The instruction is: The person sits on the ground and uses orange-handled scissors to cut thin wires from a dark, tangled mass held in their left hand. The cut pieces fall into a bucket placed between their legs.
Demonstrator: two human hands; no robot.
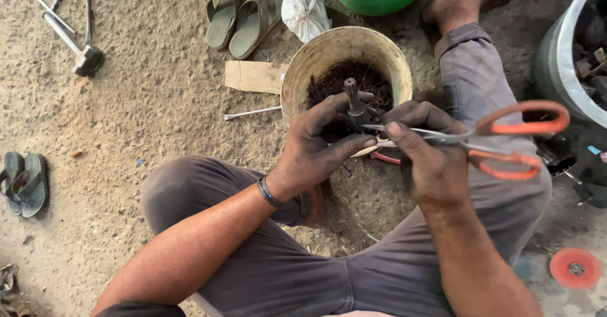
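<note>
Trimming gunk off a shaft over the bucket

Your left hand (316, 146) is clamped round the small metal shaft (352, 102), right above the tan bucket (303, 70). Right hand (423, 149) grips the orange-handled scissors (480, 143), blades nearly closed at the shaft. I'd keep your thumb clear and snip small.

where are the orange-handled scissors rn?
Head view, right of centre: the scissors are in the right hand, blades pointing left toward the left hand, just below the bucket.
</note>
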